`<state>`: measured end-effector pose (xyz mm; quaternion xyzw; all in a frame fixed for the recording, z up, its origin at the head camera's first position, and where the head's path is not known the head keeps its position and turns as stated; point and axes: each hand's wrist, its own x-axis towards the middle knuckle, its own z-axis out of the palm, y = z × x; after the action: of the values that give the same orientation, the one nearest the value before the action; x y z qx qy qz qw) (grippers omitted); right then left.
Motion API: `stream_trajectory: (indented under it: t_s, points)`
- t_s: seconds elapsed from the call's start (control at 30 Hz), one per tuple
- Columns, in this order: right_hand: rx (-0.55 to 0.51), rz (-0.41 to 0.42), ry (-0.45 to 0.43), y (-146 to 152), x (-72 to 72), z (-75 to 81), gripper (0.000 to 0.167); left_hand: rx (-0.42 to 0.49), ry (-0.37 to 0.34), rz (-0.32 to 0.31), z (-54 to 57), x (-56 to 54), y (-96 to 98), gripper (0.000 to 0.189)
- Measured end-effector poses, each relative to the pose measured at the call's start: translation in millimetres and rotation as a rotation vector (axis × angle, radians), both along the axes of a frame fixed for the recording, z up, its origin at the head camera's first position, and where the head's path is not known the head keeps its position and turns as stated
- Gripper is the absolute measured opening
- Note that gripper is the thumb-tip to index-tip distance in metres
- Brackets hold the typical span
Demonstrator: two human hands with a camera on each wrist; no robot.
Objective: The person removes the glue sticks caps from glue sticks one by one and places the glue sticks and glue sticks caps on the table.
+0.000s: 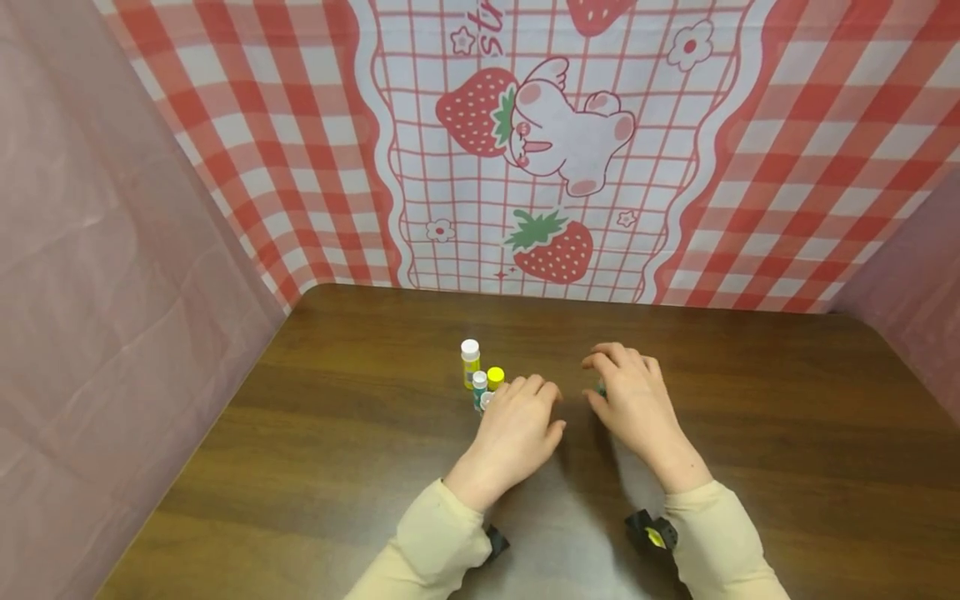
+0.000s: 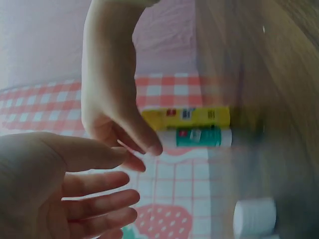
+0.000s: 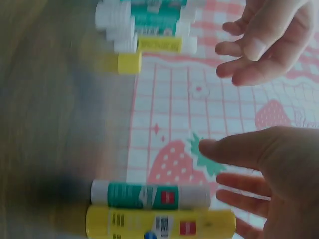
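My left hand (image 1: 517,429) hovers with loosely bent fingers beside a group of glue sticks, holding nothing. In that group stand a yellow glue stick with a white cap (image 1: 470,365), a green-and-white one (image 1: 480,392) and a yellow cap (image 1: 496,377); the hand partly hides the rest. My right hand (image 1: 633,404) is spread apart from it, thumb away from the fingers. Close by its fingers, a green glue stick (image 3: 149,194) and a larger yellow glue stick (image 3: 162,223) stand upright side by side, mostly hidden from the head view. No grip on either shows.
A brown wooden table (image 1: 337,467) lies under both hands. Behind it hangs a red-and-white checked cloth with strawberries (image 1: 555,250), and pinkish cloth (image 1: 112,292) borders the left side. Black wrist bands (image 1: 651,531) sit below the sleeves.
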<state>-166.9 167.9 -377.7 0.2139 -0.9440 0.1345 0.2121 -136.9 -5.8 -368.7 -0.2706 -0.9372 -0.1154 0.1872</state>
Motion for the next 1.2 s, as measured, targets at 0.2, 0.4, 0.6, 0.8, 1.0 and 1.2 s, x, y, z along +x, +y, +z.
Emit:
stream_trajectory:
  t_s: [0.2,0.4,0.6,0.8,1.0,1.2]
  points:
    - [-0.028,-0.083,-0.047,11,-2.2,-1.3,0.033,0.168,-0.158,0.060,-10.2,-3.8,32.1,0.024]
    - [-0.039,-0.101,-0.061,8,-3.8,-1.9,0.027,0.268,-0.210,0.145,-27.6,-13.9,54.4,0.021]
    - [-0.035,-0.085,-0.045,3,-5.7,-4.8,0.026,0.296,-0.188,0.205,-40.4,-21.1,61.7,0.016]
    - [-0.015,-0.081,-0.017,6,-7.6,-6.9,0.026,0.343,-0.198,0.211,-40.5,-23.9,63.5,0.019]
    - [-0.022,-0.074,0.018,9,-4.8,-4.6,0.024,0.382,-0.232,0.211,-36.6,-26.2,64.6,0.023]
    - [-0.066,-0.065,0.076,11,-0.2,5.7,0.028,0.429,-0.220,0.197,-30.8,-30.5,65.2,0.022]
